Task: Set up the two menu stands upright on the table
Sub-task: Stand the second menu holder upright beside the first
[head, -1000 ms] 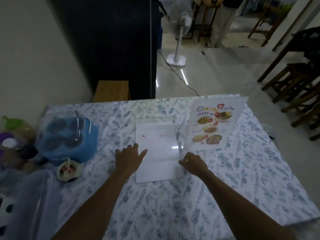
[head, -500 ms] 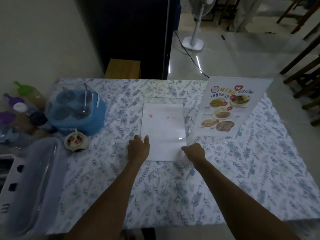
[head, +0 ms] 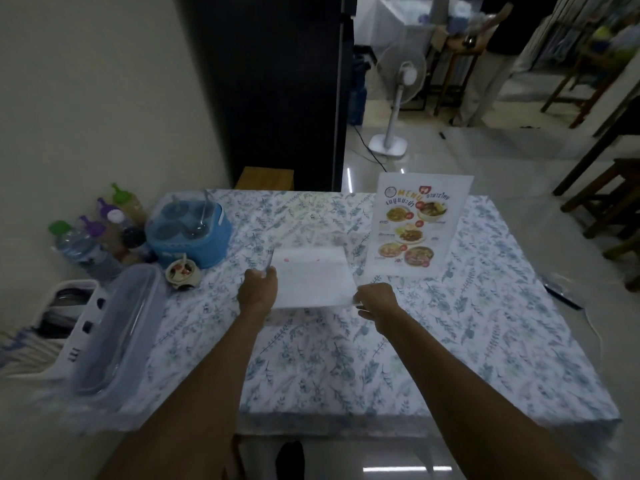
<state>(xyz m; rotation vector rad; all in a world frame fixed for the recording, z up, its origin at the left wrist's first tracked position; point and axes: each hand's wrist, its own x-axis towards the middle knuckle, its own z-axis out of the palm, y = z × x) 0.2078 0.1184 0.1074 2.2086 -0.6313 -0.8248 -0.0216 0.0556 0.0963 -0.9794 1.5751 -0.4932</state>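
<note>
Gripping the white-faced menu stand by its near corners, the left hand pinches the left edge and the right hand the right, at the middle of the floral-clothed table. The printed menu stand stands upright just beyond, to the right. A blue condiment caddy sits far left.

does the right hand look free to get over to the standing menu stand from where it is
Probably not yet: the right hand is gripping the white-backed stand together with the left hand. The table between it and the upright menu stand is bare, so the path looks open.
</note>
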